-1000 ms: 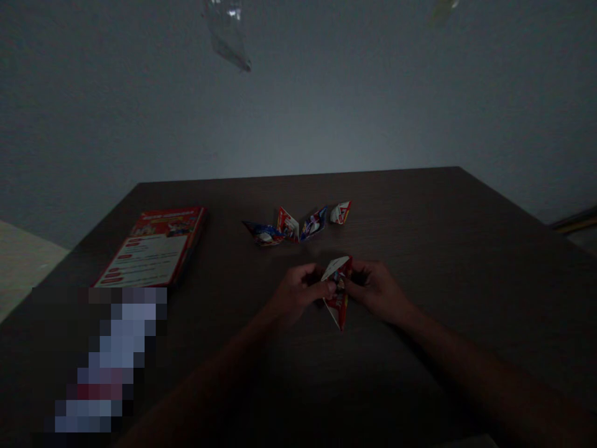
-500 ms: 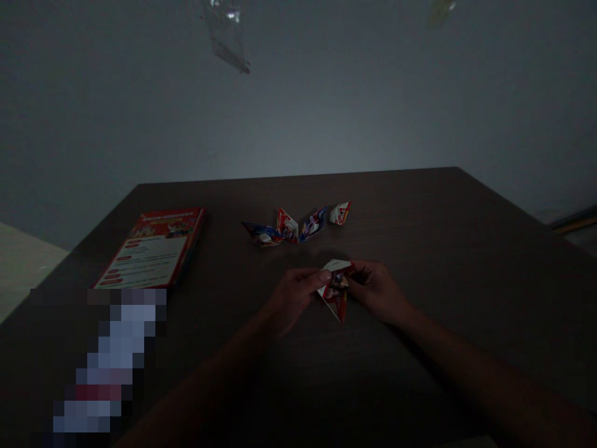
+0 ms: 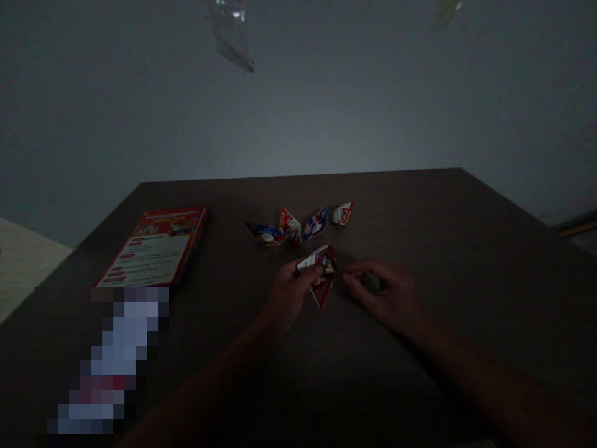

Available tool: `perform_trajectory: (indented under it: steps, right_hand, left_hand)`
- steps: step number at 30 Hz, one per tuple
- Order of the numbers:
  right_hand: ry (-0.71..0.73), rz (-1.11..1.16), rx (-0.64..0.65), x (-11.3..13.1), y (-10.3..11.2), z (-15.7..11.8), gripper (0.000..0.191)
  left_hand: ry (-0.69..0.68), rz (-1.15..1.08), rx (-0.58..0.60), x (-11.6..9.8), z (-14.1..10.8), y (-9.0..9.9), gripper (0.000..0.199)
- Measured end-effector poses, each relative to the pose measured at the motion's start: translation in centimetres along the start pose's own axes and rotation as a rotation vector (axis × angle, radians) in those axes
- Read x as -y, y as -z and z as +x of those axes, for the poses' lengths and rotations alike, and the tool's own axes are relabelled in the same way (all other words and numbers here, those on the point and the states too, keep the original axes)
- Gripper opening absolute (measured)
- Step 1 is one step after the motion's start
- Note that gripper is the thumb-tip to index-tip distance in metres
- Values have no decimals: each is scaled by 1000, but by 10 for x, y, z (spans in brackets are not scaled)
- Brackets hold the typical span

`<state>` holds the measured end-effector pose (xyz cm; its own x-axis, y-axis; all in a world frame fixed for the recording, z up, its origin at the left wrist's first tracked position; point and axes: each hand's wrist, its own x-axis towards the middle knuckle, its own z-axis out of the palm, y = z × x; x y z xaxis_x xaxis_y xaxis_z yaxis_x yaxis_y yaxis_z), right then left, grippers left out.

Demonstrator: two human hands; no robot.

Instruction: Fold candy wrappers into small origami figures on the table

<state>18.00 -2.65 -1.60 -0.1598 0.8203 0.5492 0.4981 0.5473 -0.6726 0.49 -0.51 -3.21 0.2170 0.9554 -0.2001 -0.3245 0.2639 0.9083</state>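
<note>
My left hand point(image 3: 290, 292) grips a piece of folded printed paper point(image 3: 326, 278), red and white, between thumb and fingers above the table. Just right of it, my right hand point(image 3: 385, 289) is apart from the paper, its thumb and index fingertips close together with a gap inside the curl; nothing shows between them. Beyond my hands lie more folded paper pieces: a blue one point(image 3: 267, 235), a red and white one point(image 3: 290, 224), another blue one point(image 3: 316, 224) and a small white and red one point(image 3: 343, 213).
A stack of red and white printed leaflets point(image 3: 153, 255) lies on the dark wooden table point(image 3: 410, 211) at the left. Nearer me is a pixelated patch point(image 3: 116, 354). A pale wall point(image 3: 298, 112) rises behind the table, with a clear plastic piece point(image 3: 233, 37) on it.
My right hand has let go of the folded paper and moved slightly right. My left hand has kept hold and turned the paper, shifting it a little left and away from me.
</note>
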Motion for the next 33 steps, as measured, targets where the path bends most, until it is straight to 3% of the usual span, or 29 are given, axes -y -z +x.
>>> perform_trajectory:
  steps: [3, 10, 23, 26, 30, 33]
  right_hand:
    - [86, -46, 46, 3, -3, 0, 16]
    - [195, -60, 25, 3, -7, 1, 18]
    - [68, -47, 126, 1, -7, 1, 22]
    - [54, -23, 118, 0, -7, 1, 21]
    - [-55, 108, 86, -4, -6, 0, 22]
    - [-223, 247, 74, -6, -6, -1, 22]
  left_hand:
    - [-89, 170, 14, 0, -2, -1, 22]
    - [-235, 429, 30, -7, -10, -6, 15]
    - [-190, 528, 15, -6, -11, -8, 13]
    - [-162, 464, 26, -6, -11, -6, 13]
    - [-64, 173, 208, -5, -8, -1, 24]
    - [-40, 98, 313, -5, -7, 4, 30]
